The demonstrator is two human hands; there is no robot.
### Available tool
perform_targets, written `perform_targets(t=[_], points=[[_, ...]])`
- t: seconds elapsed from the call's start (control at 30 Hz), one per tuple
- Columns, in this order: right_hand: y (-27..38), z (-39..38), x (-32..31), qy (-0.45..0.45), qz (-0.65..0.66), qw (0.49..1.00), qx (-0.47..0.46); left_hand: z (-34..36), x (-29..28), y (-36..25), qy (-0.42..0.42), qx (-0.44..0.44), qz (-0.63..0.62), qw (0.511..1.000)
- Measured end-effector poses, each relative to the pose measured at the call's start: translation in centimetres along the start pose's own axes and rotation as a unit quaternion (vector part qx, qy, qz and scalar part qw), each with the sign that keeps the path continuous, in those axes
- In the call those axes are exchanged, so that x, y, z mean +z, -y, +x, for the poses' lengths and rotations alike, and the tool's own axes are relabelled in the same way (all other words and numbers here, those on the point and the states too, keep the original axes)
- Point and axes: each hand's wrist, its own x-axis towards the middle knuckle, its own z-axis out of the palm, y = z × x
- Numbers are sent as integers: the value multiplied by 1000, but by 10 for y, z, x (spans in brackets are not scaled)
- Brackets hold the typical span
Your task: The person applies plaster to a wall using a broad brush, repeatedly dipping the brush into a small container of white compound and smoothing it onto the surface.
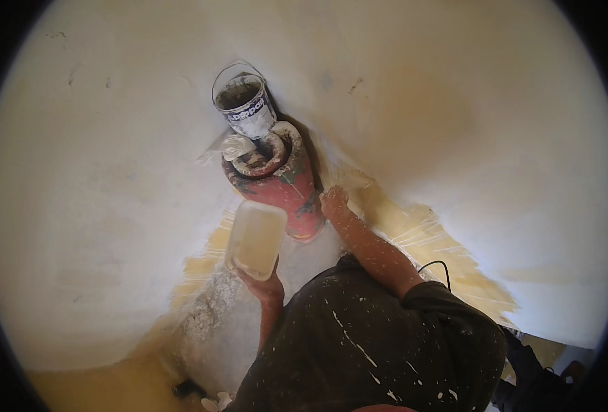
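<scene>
Room lies free left of the tub (256,237); its right edge overlaps the red stand (269,192) in view. Its long axis points away, slightly rightward. Left hand (261,284) grips the near end; right hand (334,201) curls beside the stand, contents unclear.

– Looks like smooth, cloudy plastic on that tub (257,237)?
– Yes. Seems rough and matt, smeared white, on the bucket (254,123).
– And on the shirt (386,323)?
– Matt cloth, flecked white.
</scene>
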Motion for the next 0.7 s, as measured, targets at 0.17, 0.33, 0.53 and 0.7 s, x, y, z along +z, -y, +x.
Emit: perform_targets(t=[0.17,0.33,0.53,0.7], points=[[-22,26,-86,-289,249,923,56,-2,15,-8,16,0,-67,998],[33,14,-198,-196,956,217,-17,-3,13,-10,27,11,-25,999],[13,34,-126,-225,927,292,-74,-7,14,-14,11,12,-68,998],[-20,18,-8,-184,970,155,27,-9,4,-17,10,7,-45,999]])
